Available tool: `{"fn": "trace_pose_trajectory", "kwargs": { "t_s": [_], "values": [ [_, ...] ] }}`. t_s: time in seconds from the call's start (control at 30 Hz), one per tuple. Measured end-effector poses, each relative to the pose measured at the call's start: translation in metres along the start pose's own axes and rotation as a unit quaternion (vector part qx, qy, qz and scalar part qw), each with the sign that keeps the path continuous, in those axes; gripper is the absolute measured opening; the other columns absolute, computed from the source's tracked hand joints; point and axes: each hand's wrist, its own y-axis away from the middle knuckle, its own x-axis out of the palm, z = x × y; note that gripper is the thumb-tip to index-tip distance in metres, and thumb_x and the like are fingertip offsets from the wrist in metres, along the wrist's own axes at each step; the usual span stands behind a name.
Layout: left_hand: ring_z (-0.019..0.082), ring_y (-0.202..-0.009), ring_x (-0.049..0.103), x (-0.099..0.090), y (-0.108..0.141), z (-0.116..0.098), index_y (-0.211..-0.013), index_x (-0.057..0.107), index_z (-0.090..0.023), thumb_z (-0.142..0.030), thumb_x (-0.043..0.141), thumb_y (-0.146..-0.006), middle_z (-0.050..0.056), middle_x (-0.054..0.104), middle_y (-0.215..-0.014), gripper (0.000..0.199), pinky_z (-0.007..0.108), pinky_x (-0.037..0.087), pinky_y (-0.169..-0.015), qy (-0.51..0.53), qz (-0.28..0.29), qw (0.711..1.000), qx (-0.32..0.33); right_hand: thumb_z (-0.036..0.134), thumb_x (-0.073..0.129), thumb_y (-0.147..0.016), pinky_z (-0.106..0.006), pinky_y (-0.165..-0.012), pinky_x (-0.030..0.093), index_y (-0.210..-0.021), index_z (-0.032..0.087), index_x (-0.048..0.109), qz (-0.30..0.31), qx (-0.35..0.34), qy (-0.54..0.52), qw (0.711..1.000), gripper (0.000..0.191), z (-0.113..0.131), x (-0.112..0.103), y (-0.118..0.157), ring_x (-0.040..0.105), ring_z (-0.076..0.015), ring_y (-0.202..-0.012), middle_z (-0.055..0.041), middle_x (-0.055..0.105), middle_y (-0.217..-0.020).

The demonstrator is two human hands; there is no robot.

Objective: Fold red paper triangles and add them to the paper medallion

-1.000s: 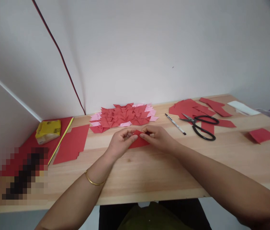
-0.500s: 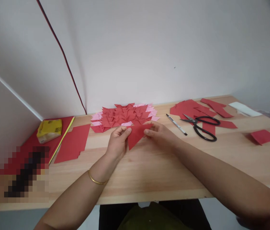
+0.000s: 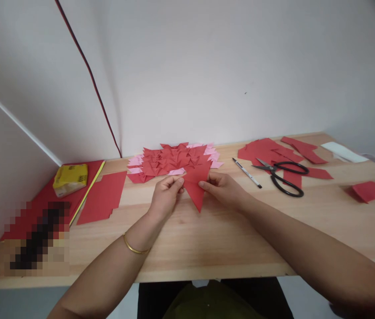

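Observation:
A folded red paper triangle [image 3: 197, 188] is held up over the middle of the table, one point facing down. My left hand [image 3: 167, 195] pinches its left corner between thumb and fingers. On the right side, my right hand [image 3: 222, 189] grips it with the thumb in front and the fingers behind. Just beyond the hands, against the wall, lies a pile of folded red and pink paper pieces [image 3: 170, 158].
Black-handled scissors [image 3: 279, 173] and a pen [image 3: 247, 173] lie right, near red scraps [image 3: 260, 150]. A folded red piece [image 3: 372, 191] sits far right. At left are red sheets [image 3: 103, 197], a yellow packet [image 3: 70, 178] and a blurred-out dark object [image 3: 39, 237].
The red paper triangle has turned in my hands; its lower point has shifted right and another corner now sticks up at the right. Both hands still hold it.

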Motion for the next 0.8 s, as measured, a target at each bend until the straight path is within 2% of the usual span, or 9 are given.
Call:
{"fn": "trace_pose_trajectory", "kwargs": {
  "t_s": [0.17, 0.33, 0.47, 0.57, 0.7, 0.8],
  "values": [
    [0.011, -0.061, 0.049, -0.0023, 0.0004, -0.0059, -0.063, 0.062, -0.016, -0.038, 0.062, -0.078, -0.001, 0.055, -0.061, 0.027, 0.023, 0.039, -0.062, -0.087, 0.013, 0.995, 0.041, 0.040, 0.056, -0.082, -0.031, -0.066, 0.048, -0.085, 0.018, 0.065, -0.009, 0.000, 0.016, 1.000, 0.024, 0.0021, -0.0007, -0.0003, 0.060, -0.0191, -0.078, -0.0048, 0.067, -0.084],
    [0.009, -0.058, 0.049, 0.0015, 0.0018, -0.0073, -0.072, 0.064, -0.015, -0.034, 0.072, -0.069, -0.002, 0.057, -0.061, 0.020, 0.021, 0.039, -0.058, 0.012, 0.035, 0.999, -0.024, 0.040, 0.058, -0.081, -0.031, -0.071, 0.047, -0.086, 0.017, 0.063, -0.006, -0.010, 0.011, 1.000, 0.024, 0.0024, -0.0036, -0.0015, 0.060, -0.0188, -0.081, -0.0054, 0.066, -0.091],
    [0.008, -0.056, 0.050, 0.0038, 0.0018, -0.0053, -0.069, 0.063, -0.014, -0.029, 0.075, -0.064, -0.002, 0.058, -0.060, 0.020, 0.021, 0.040, -0.059, 0.090, 0.019, 0.994, -0.066, 0.037, 0.063, -0.078, -0.028, -0.064, 0.045, -0.090, 0.019, 0.052, -0.044, -0.025, -0.029, 0.998, 0.024, -0.0012, -0.0014, -0.0016, 0.057, -0.0140, -0.069, -0.0012, 0.062, -0.080],
    [0.008, -0.055, 0.052, 0.0046, 0.0021, -0.0053, -0.068, 0.064, -0.013, -0.028, 0.076, -0.063, -0.001, 0.060, -0.060, 0.020, 0.022, 0.042, -0.059, 0.132, 0.009, 0.987, -0.087, 0.032, 0.065, -0.075, -0.025, -0.058, 0.041, -0.097, 0.022, 0.044, -0.081, -0.055, -0.030, 0.995, 0.033, -0.0020, 0.0007, -0.0008, 0.051, -0.0111, -0.060, 0.0046, 0.057, -0.070],
    [0.008, -0.056, 0.053, 0.0062, 0.0030, -0.0048, -0.069, 0.065, -0.012, -0.028, 0.077, -0.062, -0.001, 0.061, -0.060, 0.021, 0.023, 0.044, -0.061, 0.161, 0.012, 0.981, -0.105, 0.030, 0.064, -0.075, -0.026, -0.060, 0.041, -0.089, 0.021, 0.051, -0.082, -0.078, 0.035, 0.993, 0.021, 0.0003, 0.0004, 0.0000, 0.049, -0.0113, -0.063, 0.0021, 0.054, -0.072],
    [0.008, -0.060, 0.054, 0.0071, 0.0035, -0.0042, -0.081, 0.067, -0.014, -0.026, 0.077, -0.063, -0.001, 0.063, -0.067, 0.024, 0.022, 0.044, -0.064, 0.143, 0.006, 0.987, -0.072, 0.030, 0.062, -0.075, -0.027, -0.062, 0.043, -0.084, 0.019, 0.056, -0.087, -0.065, 0.058, 0.992, 0.016, 0.0024, -0.0009, -0.0001, 0.049, -0.0117, -0.064, -0.0002, 0.056, -0.076]
  ]
}}
